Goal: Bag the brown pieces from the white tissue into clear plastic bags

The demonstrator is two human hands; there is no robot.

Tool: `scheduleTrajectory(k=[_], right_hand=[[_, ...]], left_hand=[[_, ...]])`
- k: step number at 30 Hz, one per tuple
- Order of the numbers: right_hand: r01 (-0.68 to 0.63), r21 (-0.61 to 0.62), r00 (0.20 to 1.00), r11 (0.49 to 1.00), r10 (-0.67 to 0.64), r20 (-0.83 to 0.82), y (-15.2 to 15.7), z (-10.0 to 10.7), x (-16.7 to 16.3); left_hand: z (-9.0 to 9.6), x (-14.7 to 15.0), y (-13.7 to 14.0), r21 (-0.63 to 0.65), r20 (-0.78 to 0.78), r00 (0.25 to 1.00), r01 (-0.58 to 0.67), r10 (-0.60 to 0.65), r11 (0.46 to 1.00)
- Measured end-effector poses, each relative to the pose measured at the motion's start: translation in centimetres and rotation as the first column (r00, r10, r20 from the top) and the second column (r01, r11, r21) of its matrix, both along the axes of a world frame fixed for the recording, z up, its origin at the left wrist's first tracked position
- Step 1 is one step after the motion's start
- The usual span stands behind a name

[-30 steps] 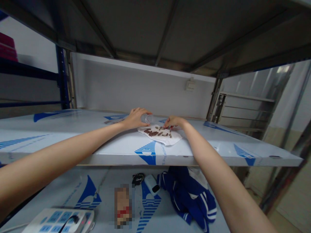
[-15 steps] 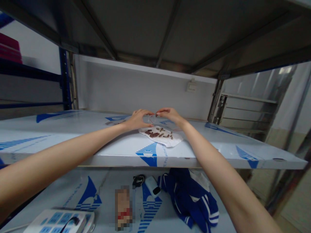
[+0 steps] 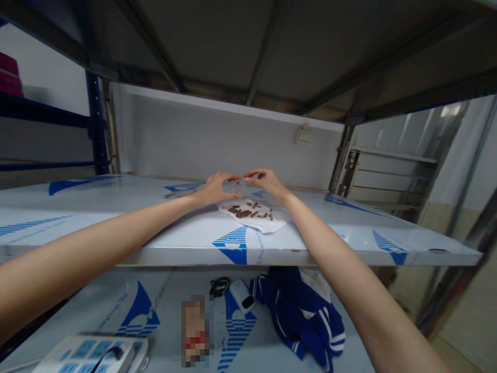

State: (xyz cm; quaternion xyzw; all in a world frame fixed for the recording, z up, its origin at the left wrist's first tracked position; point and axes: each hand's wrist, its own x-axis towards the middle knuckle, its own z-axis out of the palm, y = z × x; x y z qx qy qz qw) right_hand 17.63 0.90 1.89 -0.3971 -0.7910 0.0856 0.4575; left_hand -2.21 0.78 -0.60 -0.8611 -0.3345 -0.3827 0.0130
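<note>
My left hand (image 3: pixel 219 188) holds a small clear plastic bag (image 3: pixel 241 187) at its edge, thumb below and fingers above. At the mouth of that bag is my right hand (image 3: pixel 267 182), its thumb and fingertips pinched together; what lies between them is too small to make out. Just in front of the hands, a white paper sheet (image 3: pixel 267 227) lies on the shelf. Dark reddish-brown bean-like pieces (image 3: pixel 240 213) cluster on its left part. Several lighter brown elongated pieces (image 3: pixel 265 215) are scattered over its right part.
The film-covered shelf (image 3: pixel 163 230) has a metal shelf (image 3: pixel 217 46) overhead. On the lower level are a power strip (image 3: pixel 87 352), a blurred-out item (image 3: pixel 195 331), a light blue device (image 3: pixel 241 296), a black coiled thing (image 3: pixel 219 286) and blue-and-white striped cloth (image 3: pixel 303 316).
My right hand has moved left to the bag's mouth; the small dark piece seen in its fingertips is no longer visible. The whole view has shifted slightly.
</note>
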Motion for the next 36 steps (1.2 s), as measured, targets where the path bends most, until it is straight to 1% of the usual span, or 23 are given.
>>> scheduleTrajectory(k=[2,3,5,7,8,9,13,16,18,20,21,23,24,26,29,31,33,36], right_hand=[[0.107,-0.055,0.994,0.993,-0.105,0.023,0.8,-0.2,1.0],[0.169,-0.110,0.984,0.979,-0.161,0.078,1.1,-0.3,1.5],[0.288,-0.237,0.942,0.928,-0.229,0.247,1.6,-0.6,2.5],[0.375,-0.319,0.890,0.871,-0.241,0.387,1.8,-1.0,3.0],[0.391,-0.336,0.877,0.857,-0.236,0.418,1.8,-1.2,3.0],[0.390,-0.346,0.875,0.853,-0.226,0.429,1.7,-1.4,3.0],[0.291,-0.386,0.918,0.876,-0.143,0.369,1.7,-1.7,2.6],[0.286,-0.401,0.929,0.870,-0.150,0.337,1.6,-1.7,2.6],[0.305,-0.389,0.930,0.869,-0.183,0.320,1.3,-1.6,2.5],[0.275,-0.363,0.949,0.890,-0.192,0.249,1.0,-1.3,2.2],[0.219,-0.344,0.970,0.913,-0.164,0.181,0.9,-1.2,1.9],[0.060,-0.282,0.998,0.957,-0.057,0.016,0.4,-0.7,1.1],[-0.016,-0.244,0.998,0.970,0.003,-0.056,0.2,-0.5,0.6],[-0.101,-0.173,0.986,0.980,0.076,-0.146,-0.4,-0.3,-0.4],[-0.186,-0.141,0.974,0.972,0.163,-0.156,-1.2,-0.3,-1.5],[-0.242,-0.143,0.966,0.960,0.225,-0.128,-1.4,-0.4,-1.7],[-0.233,-0.108,0.969,0.966,0.220,-0.115,-1.2,-0.4,-1.6],[-0.079,-0.017,0.986,0.997,0.076,-0.146,-0.5,-0.4,-1.0]], left_hand=[[0.0,0.0,0.1,-0.005,0.005,1.000,-0.003,0.003,1.000],[0.0,-0.1,0.1,-0.004,0.006,1.000,-0.004,0.004,1.000],[0.0,-0.1,0.3,0.009,0.004,1.000,-0.005,0.005,1.000],[0.0,-0.1,0.5,0.019,-0.002,1.000,-0.005,0.005,1.000],[0.0,-0.2,0.5,0.019,-0.006,1.000,-0.004,0.004,1.000],[0.0,-0.2,0.5,0.017,-0.010,1.000,-0.005,0.005,1.000],[0.1,-0.2,0.3,0.002,-0.023,1.000,-0.021,0.021,1.000],[0.1,-0.2,0.2,0.001,-0.030,0.999,-0.026,0.026,1.000],[0.1,-0.2,0.3,0.005,-0.033,0.999,-0.025,0.025,1.000],[0.1,-0.3,0.4,0.003,-0.032,0.999,-0.019,0.019,1.000],[0.1,-0.3,0.5,-0.002,-0.025,1.000,-0.014,0.014,1.000],[0.0,-0.3,0.6,-0.030,-0.001,1.000,0.009,-0.009,1.000],[0.0,-0.3,0.7,-0.047,0.016,1.000,0.027,-0.026,0.999],[-0.1,-0.3,1.0,-0.074,0.046,0.996,0.074,-0.071,0.994],[-0.3,-0.3,1.3,-0.086,0.072,0.989,0.136,-0.130,0.987],[-0.3,-0.4,1.5,-0.091,0.077,0.988,0.144,-0.137,0.985],[-0.3,-0.4,1.8,-0.096,0.081,0.989,0.134,-0.127,0.986],[-0.2,-0.6,2.2,-0.100,0.091,0.990,0.113,-0.104,0.989]])
